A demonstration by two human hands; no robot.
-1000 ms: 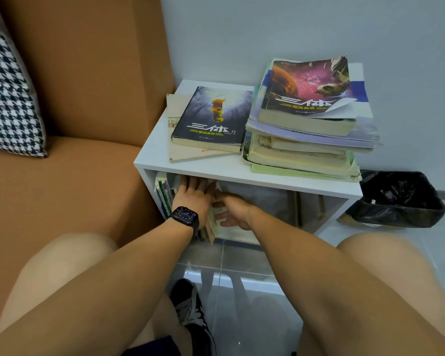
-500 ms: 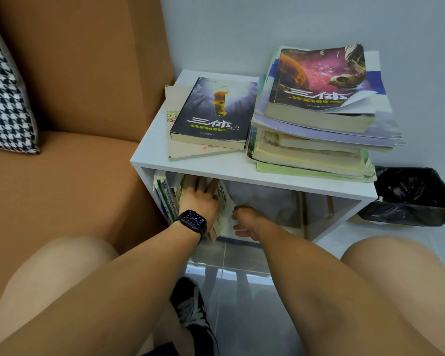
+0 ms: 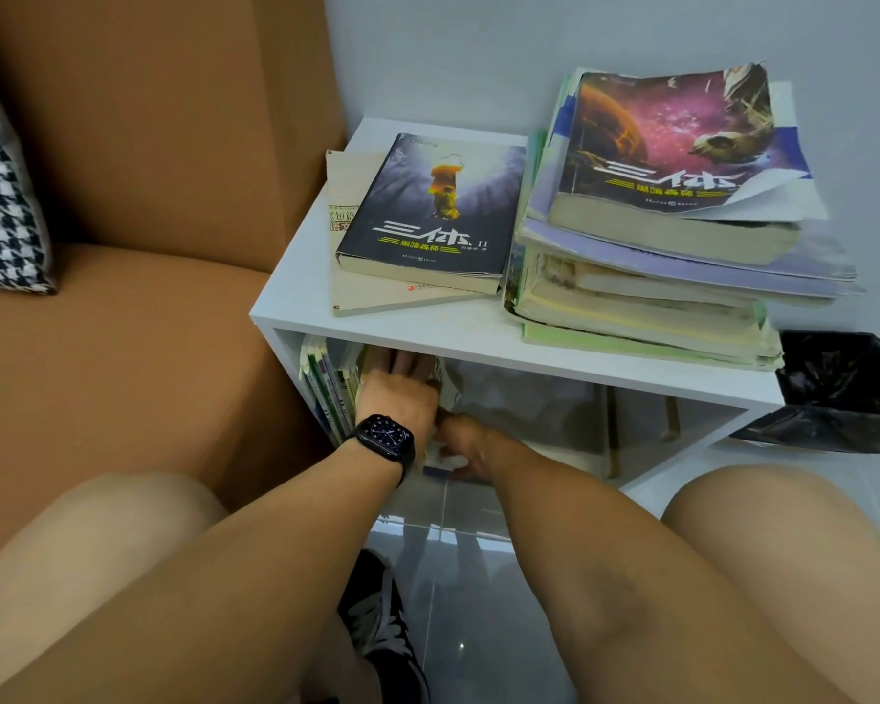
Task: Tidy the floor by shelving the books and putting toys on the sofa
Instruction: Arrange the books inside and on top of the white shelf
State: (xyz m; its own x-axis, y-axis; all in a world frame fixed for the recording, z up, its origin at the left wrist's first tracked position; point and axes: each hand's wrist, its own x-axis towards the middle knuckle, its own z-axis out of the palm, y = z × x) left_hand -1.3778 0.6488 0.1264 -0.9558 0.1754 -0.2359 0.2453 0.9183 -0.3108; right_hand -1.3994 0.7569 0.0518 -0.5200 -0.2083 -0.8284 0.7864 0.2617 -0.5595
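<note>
Left hand: your left hand, the one with the black smartwatch on its wrist, reaches into the lower compartment of the white shelf unit. Its fingers lie fairly straight against the upright books at the left end of that compartment; you press on them rather than wrap round them.

Right hand: your right hand is low at the front of the same compartment, just beside the left one. Its fingers curl at the bottom edge of a pale book between the two hands, though the grip itself is partly hidden.

Shelved books: standing on edge, spines outward, packed against the left wall of the compartment.

Shelf top: a dark-covered paperback lies on a thin beige booklet; to its right stands a tall stack of books topped by one with a purple space cover.

Sofa: the brown sofa touches the shelf's left side, with a houndstooth cushion on its seat.

Floor: a black-lined waste bin sits right of the shelf; your shoe shows between your knees.
</note>
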